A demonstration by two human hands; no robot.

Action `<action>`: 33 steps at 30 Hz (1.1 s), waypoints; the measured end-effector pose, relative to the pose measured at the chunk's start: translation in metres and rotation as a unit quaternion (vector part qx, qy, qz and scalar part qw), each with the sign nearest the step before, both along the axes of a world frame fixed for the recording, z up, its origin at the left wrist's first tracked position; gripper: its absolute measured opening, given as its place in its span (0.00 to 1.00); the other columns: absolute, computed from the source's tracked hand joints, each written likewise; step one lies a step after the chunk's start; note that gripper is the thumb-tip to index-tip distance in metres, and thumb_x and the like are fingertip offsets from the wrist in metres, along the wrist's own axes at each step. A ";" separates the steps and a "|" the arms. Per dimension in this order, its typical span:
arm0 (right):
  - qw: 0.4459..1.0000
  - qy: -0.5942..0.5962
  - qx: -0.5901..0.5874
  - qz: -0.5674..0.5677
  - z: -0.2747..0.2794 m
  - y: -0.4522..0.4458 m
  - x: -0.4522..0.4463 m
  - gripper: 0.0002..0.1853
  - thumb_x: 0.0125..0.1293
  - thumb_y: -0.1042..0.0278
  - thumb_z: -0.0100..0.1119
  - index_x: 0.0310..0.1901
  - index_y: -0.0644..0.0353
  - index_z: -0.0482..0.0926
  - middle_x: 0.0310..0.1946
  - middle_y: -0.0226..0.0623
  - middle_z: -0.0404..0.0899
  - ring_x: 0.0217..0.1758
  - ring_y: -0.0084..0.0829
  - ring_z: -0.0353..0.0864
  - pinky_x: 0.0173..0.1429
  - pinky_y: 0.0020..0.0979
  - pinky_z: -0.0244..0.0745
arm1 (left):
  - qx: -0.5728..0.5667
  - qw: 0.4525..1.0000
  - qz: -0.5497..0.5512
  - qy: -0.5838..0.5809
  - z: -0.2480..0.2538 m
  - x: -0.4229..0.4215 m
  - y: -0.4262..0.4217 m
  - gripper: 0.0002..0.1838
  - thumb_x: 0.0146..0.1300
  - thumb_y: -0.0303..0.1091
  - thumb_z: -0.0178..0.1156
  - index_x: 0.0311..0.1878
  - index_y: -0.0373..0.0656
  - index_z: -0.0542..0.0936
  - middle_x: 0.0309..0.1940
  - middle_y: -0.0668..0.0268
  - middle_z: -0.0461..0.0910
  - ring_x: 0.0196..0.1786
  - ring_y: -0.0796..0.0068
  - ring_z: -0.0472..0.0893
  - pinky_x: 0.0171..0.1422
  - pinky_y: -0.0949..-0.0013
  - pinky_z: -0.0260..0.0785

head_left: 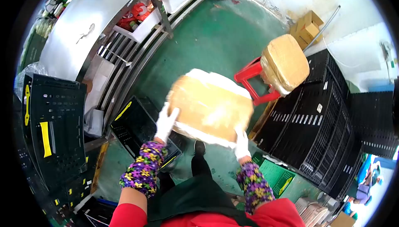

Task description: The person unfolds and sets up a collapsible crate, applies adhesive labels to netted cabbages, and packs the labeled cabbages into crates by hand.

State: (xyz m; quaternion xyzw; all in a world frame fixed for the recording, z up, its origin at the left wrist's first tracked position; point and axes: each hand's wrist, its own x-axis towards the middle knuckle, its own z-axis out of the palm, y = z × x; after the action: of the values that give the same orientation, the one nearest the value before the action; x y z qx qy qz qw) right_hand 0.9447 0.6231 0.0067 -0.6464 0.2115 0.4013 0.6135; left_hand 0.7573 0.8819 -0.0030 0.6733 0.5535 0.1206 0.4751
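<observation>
At far left stands a stack of dark crates (62, 127) with yellow handles. Beside it runs a metal desk (112, 2), and on the slatted rack (118, 75) below its top sits a white bin (146, 29) holding red bags. An open black crate (135, 121) rests on the green floor (195, 44). The left hand (165, 124), in a white glove, is clamped on the near left edge of a cardboard-faced slab (212, 106), its thumb over the upper face. This slab is held above the floor in front of the person, pale along its edges. The right hand (241, 144), also gloved, grips its near right corner. Farther right, a red stool (249, 71) bears a wrapped block (286, 58) with a similar tan top. Near the right arm lies a green crate (279, 176); beyond are a cardboard box (305, 29) by the wall and stacked black crates (309, 123).
</observation>
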 end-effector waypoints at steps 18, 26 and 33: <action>0.991 -0.087 -0.100 -0.030 -0.070 -0.238 0.050 0.36 0.71 0.40 0.43 0.70 0.59 0.57 0.66 0.40 0.64 0.64 0.38 0.68 0.66 0.37 0.64 | -0.104 0.990 0.012 0.096 0.085 -0.199 -0.121 0.26 0.62 0.44 0.61 0.62 0.44 0.74 0.52 0.57 0.80 0.53 0.68 0.81 0.60 0.69 0.70; 0.616 -0.380 -0.663 0.192 -0.027 -0.253 0.074 0.38 0.58 0.40 0.56 0.62 0.63 0.67 0.46 0.53 0.79 0.49 0.53 0.80 0.54 0.53 0.75 | -0.115 0.986 0.124 0.016 0.167 -0.262 -0.183 0.25 0.66 0.42 0.58 0.62 0.38 0.72 0.54 0.60 0.78 0.55 0.71 0.78 0.62 0.69 0.68; 0.704 -0.590 -0.179 0.353 0.071 -0.031 0.117 0.25 0.69 0.60 0.52 0.62 0.68 0.67 0.59 0.52 0.71 0.63 0.47 0.69 0.69 0.38 0.61 | -0.022 0.986 0.134 -0.093 0.275 -0.282 -0.159 0.23 0.67 0.40 0.58 0.63 0.46 0.72 0.50 0.62 0.80 0.52 0.74 0.78 0.60 0.70 0.69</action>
State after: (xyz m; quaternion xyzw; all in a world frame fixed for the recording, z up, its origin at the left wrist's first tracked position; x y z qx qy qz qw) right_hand 1.0612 0.5924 0.0775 -0.8762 -0.3695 0.0796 0.2989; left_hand 0.4753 0.7233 0.2724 0.5679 0.5946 0.2334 0.5191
